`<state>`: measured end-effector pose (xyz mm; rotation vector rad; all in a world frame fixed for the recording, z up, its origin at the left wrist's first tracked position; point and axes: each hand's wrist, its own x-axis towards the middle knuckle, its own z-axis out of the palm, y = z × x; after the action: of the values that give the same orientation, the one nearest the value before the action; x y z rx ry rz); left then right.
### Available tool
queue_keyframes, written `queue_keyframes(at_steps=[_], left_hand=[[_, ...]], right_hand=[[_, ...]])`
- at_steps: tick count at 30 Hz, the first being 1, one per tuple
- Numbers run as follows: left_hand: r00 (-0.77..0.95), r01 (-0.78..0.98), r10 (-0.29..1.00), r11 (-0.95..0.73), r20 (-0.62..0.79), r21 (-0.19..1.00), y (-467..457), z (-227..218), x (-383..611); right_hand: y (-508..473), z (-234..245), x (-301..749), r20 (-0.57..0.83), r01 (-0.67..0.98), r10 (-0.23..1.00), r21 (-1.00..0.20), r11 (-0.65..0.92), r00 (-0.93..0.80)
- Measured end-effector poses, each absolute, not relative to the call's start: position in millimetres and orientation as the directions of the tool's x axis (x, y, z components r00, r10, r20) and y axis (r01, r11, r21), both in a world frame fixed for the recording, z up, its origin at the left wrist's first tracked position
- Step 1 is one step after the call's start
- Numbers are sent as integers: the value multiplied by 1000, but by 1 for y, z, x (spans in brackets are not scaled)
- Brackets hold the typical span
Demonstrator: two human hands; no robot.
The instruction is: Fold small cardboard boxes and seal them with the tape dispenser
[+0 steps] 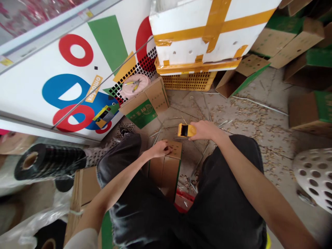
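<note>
A brown cardboard box with small holes in its top stands on the floor between my knees. My left hand rests at its top, fingers curled against the cardboard near the holes. Just beyond the box, my right hand is closed around a small yellow tool with a dark recess on the side facing me. That tool is held above the floor, apart from the box. Its exact kind does not show, because my fingers cover the rear part.
Ahead lies a flattened green-printed carton by a pink stool with pliers. White foam boxes sit on a yellow crate. Open cartons are at right, near a perforated white stool; black film rolls lie left.
</note>
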<state>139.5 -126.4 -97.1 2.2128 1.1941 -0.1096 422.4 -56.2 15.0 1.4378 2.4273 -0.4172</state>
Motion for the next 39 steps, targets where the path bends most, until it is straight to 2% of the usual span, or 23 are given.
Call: queue_keyframes(at_steps=[5, 12, 18, 26, 36, 39], left_hand=[[625, 773, 625, -412, -468, 482, -119, -108, 136], [644, 758, 576, -397, -503, 517, -112, -110, 147], [662, 744, 572, -430, -484, 511, -106, -109, 176], [570, 820, 595, -456, -566, 346, -104, -116, 190], [533, 843, 606, -442, -590, 308, -106, -129, 188], [523, 852, 652, -421, -549, 312, -107, -129, 186]], right_hand=[[-56, 13, 425, -381, 883, 802, -100, 459, -460], [-57, 9, 426, -370, 878, 802, -89, 471, -468], [-59, 13, 421, -360, 864, 790, -118, 489, -496], [-63, 17, 425, -390, 871, 786, -103, 480, -480], [-64, 19, 423, -374, 862, 782, -119, 493, -499], [-63, 16, 423, -365, 864, 787, -125, 488, -498]])
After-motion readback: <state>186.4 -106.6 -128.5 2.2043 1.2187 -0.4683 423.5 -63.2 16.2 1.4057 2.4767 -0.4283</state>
